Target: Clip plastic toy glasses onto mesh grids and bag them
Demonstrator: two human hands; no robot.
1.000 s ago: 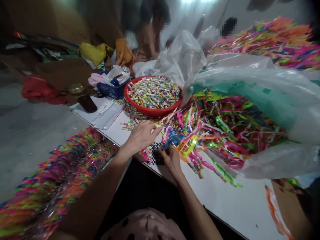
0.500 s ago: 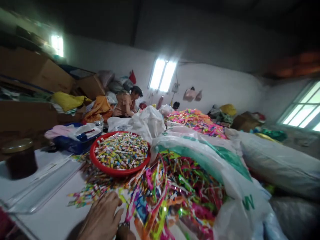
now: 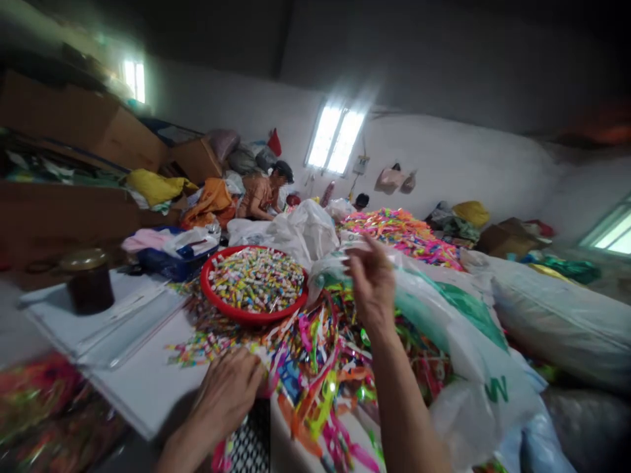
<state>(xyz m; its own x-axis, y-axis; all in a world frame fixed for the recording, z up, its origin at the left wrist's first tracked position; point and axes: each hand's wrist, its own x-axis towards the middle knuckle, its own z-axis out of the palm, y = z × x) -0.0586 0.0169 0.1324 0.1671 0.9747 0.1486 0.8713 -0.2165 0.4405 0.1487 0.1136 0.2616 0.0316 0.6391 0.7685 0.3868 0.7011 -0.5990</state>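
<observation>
Above tangled plastic strips [image 3: 315,374], right hand [image 3: 373,286] raised, fingers [image 3: 362,253] spread.

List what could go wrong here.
The loose wrapped sticks spread across the white table beside the left hand could get swept off its edge. The right hand, raised over the tangled plastic strips, might snag them and drag the pile. The plastic sack leaning against that pile could slump onto it.
</observation>
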